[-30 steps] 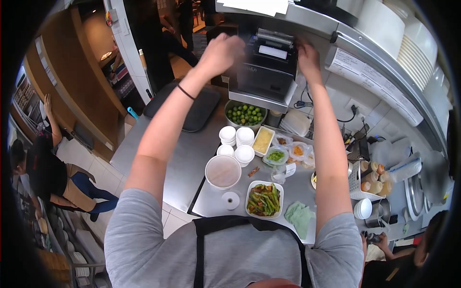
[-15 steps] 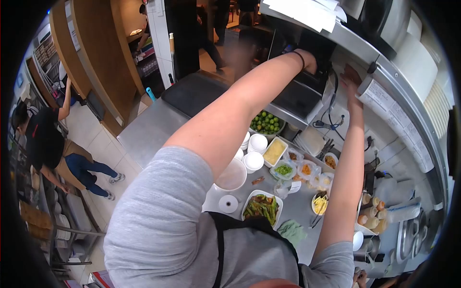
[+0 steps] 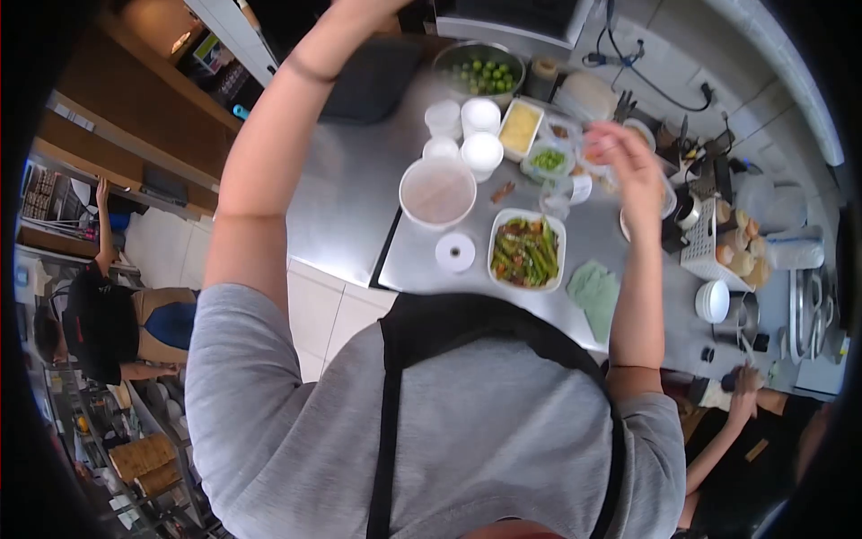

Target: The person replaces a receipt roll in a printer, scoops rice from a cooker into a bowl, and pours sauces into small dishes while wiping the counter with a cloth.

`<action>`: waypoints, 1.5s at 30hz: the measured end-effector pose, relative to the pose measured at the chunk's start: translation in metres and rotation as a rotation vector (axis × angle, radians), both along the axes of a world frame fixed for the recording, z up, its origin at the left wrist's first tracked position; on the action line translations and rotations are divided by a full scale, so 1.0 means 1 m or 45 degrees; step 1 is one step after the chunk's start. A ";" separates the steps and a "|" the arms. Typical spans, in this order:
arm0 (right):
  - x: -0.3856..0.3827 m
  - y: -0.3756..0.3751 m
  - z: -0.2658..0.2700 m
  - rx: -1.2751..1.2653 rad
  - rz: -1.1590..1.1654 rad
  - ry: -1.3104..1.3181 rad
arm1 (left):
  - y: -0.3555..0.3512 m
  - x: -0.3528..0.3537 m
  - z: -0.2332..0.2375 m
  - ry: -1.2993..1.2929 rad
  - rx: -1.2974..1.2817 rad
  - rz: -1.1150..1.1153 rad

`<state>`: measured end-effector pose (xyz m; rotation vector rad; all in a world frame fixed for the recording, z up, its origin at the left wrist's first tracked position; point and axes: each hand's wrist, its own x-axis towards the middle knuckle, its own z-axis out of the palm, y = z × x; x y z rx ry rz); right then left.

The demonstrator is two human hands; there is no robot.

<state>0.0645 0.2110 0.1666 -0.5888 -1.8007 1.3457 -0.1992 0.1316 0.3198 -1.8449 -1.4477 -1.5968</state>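
Note:
My left hand [image 3: 370, 7] is at the top edge, above a black board, its fingers cut off by the frame. My right hand [image 3: 627, 166] hovers beside bagged toppings, fingers loosely apart and slightly blurred, holding nothing visible. Left of it are a bag of chopped greens [image 3: 547, 161] and a tray of yellow food [image 3: 520, 129]. White tubs [image 3: 481, 153] stand beside the tray, and a large translucent tub [image 3: 437, 192] is below them. Nearer my body, a square white dish [image 3: 527, 250] holds green vegetables, next to a green cloth [image 3: 593, 298].
A metal bowl of green limes [image 3: 485, 76] stands at the back by a black appliance [image 3: 512, 13]. A white basket of bottles [image 3: 714, 251] is at the right. One person [image 3: 99, 323] is at far left; another person's hand [image 3: 743, 388] shows at lower right.
My left hand has moved left, away from the black appliance. My right hand has come down from the wall to the toppings. The view has shifted, showing more of the counter's near side.

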 end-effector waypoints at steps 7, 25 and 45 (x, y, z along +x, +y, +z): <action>-0.032 -0.102 -0.133 0.766 0.336 -0.816 | -0.129 -0.051 -0.208 -0.760 -0.232 0.361; -0.082 -0.157 -0.128 -0.811 0.233 0.177 | -0.191 0.053 -0.265 -1.648 -0.818 -0.414; -0.094 -0.028 0.077 1.267 -0.218 0.192 | -0.049 0.006 -0.054 -0.608 -0.427 -0.468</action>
